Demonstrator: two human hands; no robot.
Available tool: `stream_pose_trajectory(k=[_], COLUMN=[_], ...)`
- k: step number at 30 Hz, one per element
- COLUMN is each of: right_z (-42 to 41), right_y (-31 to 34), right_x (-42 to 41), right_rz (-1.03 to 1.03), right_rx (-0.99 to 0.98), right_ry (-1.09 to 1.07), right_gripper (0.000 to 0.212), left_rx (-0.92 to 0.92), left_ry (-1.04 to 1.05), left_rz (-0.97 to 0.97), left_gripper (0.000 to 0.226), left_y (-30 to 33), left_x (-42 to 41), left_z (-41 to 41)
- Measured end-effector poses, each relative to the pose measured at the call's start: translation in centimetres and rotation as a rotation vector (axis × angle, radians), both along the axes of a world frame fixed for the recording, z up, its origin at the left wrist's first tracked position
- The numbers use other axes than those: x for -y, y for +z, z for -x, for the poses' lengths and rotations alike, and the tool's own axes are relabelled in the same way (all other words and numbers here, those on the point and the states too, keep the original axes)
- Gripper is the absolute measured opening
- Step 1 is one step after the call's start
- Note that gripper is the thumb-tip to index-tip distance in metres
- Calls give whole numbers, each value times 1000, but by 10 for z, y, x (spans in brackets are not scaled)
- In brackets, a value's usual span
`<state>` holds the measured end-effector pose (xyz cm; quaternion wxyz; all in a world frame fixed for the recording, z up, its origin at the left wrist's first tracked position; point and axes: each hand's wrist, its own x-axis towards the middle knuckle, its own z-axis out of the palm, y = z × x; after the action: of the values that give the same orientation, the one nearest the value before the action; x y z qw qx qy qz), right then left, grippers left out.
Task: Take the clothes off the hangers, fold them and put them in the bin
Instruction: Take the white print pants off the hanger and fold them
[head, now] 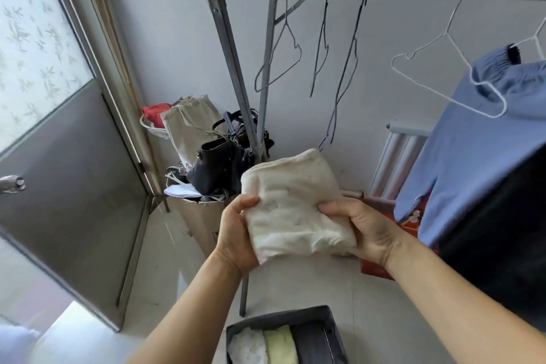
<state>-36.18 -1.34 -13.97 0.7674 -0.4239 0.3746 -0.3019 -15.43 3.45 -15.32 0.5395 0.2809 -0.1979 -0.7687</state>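
Both hands grip a folded cream garment in mid-air: the left hand curls round its near left corner, thumb on top, and the right hand pinches its right edge, thumb pressed into the cloth. It looks soft, light and limp, likely to unfold unless supported along both sides. The dark bin sits on the floor below, holding folded pieces, with open space in its right part. Bare hangers and a hung blue garment crowd the right side
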Motion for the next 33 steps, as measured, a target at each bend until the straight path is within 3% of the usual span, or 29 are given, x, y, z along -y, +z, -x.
stream_pose_trajectory(k=[3,6,8,10,12,14,16,18,21,24,25,30,33], right_z=[-15,-34,-57,-77,-91,-98,-102,-114,-143,-169,-174,-190,-183], right_y=[-9,-17,-28,-43,-59,-80,-102,-126,-165,-204,-219,-302,-359], right_x=[15,22,27,31,34,36,35,32,35,46,51,71,73], right_rz=[117,154,145,87,-9,-157,-248,-261,-147,-90,-92,-103,-182], right_rx=[-96,-228,-320,-356,-287,-153,21,105,-108,-250,-271,-363,-384], right_ry=[17,187,303,383,377,318,311,299,129,-60,-77,-91,-80], right_gripper=[47,39,45,62,56,56,83,95,84,35,29,43,45], left_rx=[141,378,537,721,840,794,727,751,831,858,860,827,762], left_ry=[-30,-146,-223,-232,-109,94,274,423,523,580,604,694,636], left_rz=[99,124,85,39,-38,-151,-208,-206,-157,-204,-225,-323,-472], left_gripper=[66,83,91,80,62,46,33,23,13,7,9,26,44], left_y=[-20,-29,-36,-47,-61,-82,-101,-120,-152,-193,-206,-284,-342], left_x=[-3,-7,-9,-8,-9,-9,-7,-4,4,16,21,36,35], left_z=[-39,-72,-85,-88,-86,-90,-93,-95,-95,-101,-104,-112,-107])
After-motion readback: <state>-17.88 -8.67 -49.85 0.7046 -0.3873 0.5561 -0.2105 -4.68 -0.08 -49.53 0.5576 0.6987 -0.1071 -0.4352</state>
